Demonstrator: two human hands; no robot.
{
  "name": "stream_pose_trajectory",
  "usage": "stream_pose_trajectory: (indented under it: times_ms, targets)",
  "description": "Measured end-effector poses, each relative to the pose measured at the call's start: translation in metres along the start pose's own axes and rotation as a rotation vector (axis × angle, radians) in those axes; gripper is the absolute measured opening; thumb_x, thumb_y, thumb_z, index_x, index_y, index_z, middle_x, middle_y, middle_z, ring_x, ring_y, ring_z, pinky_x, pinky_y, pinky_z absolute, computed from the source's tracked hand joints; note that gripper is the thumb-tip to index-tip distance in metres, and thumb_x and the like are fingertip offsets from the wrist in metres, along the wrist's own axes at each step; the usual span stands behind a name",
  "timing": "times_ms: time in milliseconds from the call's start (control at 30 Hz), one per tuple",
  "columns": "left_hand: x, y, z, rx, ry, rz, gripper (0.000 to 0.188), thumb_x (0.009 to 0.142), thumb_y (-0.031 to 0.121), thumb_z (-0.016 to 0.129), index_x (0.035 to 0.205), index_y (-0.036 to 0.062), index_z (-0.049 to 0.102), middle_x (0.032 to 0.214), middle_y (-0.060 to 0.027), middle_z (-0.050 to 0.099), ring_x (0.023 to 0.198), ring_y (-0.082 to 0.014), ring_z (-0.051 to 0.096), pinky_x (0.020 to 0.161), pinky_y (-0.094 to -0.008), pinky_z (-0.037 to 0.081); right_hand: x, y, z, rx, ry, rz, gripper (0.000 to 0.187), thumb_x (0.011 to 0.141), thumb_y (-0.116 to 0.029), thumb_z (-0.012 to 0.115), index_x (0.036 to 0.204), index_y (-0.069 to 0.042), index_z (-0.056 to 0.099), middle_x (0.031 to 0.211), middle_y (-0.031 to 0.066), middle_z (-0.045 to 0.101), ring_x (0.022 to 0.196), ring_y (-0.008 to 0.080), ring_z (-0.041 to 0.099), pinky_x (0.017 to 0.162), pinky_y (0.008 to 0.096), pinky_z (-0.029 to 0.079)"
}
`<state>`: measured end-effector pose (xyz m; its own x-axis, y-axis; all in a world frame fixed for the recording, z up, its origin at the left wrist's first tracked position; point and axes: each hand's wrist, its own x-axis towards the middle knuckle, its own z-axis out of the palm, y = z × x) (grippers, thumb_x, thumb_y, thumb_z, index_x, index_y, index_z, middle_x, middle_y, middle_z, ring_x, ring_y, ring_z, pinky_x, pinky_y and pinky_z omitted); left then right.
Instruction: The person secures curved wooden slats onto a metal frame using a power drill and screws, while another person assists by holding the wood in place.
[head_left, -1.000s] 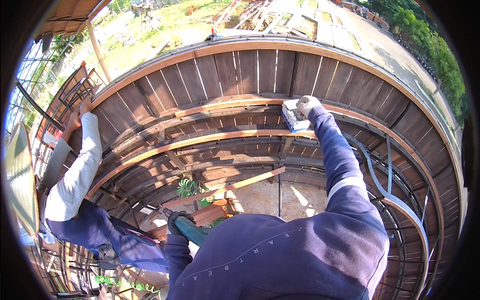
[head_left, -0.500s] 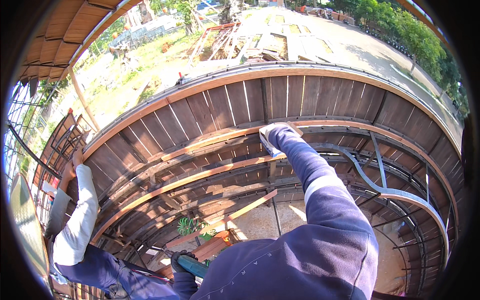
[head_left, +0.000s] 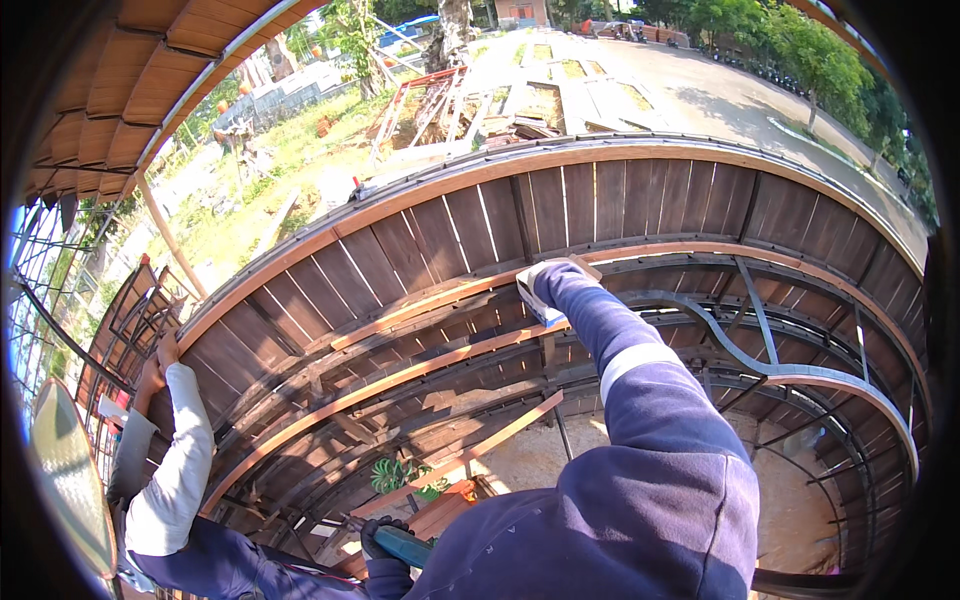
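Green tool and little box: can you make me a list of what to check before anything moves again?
1. Left grip on the green tool: ok, the dark glove is on it.
2. Right grip on the blue-and-white box: cannot tell, the purple sleeve hides it.
3. Clear space by the tool: not ok, a slanted wooden strip looks close.
4. Other person's hands away from the box: ok, they're far left.
5. Box resting firmly: cannot tell, its underside is hidden.
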<state>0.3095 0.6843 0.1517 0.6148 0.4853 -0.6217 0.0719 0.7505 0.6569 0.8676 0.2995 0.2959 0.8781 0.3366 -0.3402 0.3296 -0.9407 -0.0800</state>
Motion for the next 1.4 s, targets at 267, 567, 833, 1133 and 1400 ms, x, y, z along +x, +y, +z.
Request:
stream_pose_trajectory:
  times_ms: [267,567,833,1133,1400]
  targets:
    - [0.001,-0.001,-0.011,-0.032,-0.055,0.047,0.041,0.081,0.042,0.067,0.096,0.0043,0.067,0.086,-0.0173,0.071,0.076,-0.0373,0.069,0.072,-0.0554,0.06,-0.007,-0.004,-0.01,0.015,0.136,-0.021,0.033,0.092,-0.032,0.067,0.117,-0.012,0.075,0.115,0.0146,0.074,0.105,0.0313,0.071,0.089,0.0369,0.055]
    - [0.013,-0.001,0.004,0.031,-0.139,-0.005,0.039,0.082,0.04,0.067,0.099,0.0047,0.065,0.086,-0.0178,0.07,0.074,-0.0366,0.069,0.07,-0.0522,0.06,-0.081,-0.011,0.019,0.619,0.727,-0.304,0.018,0.087,-0.007,0.065,0.104,-0.01,0.072,0.084,0.0101,0.073,0.077,0.0191,0.071,0.068,0.0315,0.056]
    - [0.029,-0.002,0.034,0.091,-0.252,-0.022,0.044,0.084,0.044,0.068,0.101,0.0026,0.065,0.085,-0.0195,0.071,0.071,-0.0358,0.068,0.066,-0.0482,0.059,-0.168,-0.096,0.142,1.793,-0.08,-0.432,0.024,0.086,0.006,0.06,0.104,-0.004,0.072,0.082,0.0056,0.07,0.069,0.0153,0.065,0.061,0.0298,0.053]
    - [-0.012,0.027,0.094,0.424,-0.468,0.143,0.03,0.086,0.016,0.074,0.107,-0.0054,0.067,0.089,-0.0189,0.073,0.076,-0.0286,0.073,0.07,-0.0376,0.061,-0.228,-0.147,0.105,1.609,-0.151,-0.581,0.031,0.092,-0.001,0.056,0.119,-0.001,0.071,0.098,0.0083,0.072,0.08,0.0148,0.069,0.069,0.0273,0.056]
    - [-0.054,0.028,0.138,1.123,-0.623,0.655,0.043,0.075,0.029,0.088,0.099,-0.0016,0.07,0.087,-0.0138,0.073,0.079,-0.0219,0.069,0.077,-0.036,0.054,-0.24,-0.192,0.087,1.469,-0.111,-0.915,0.037,0.091,-0.021,0.07,0.119,0.003,0.068,0.089,0.0099,0.067,0.077,0.0196,0.062,0.068,0.033,0.05]
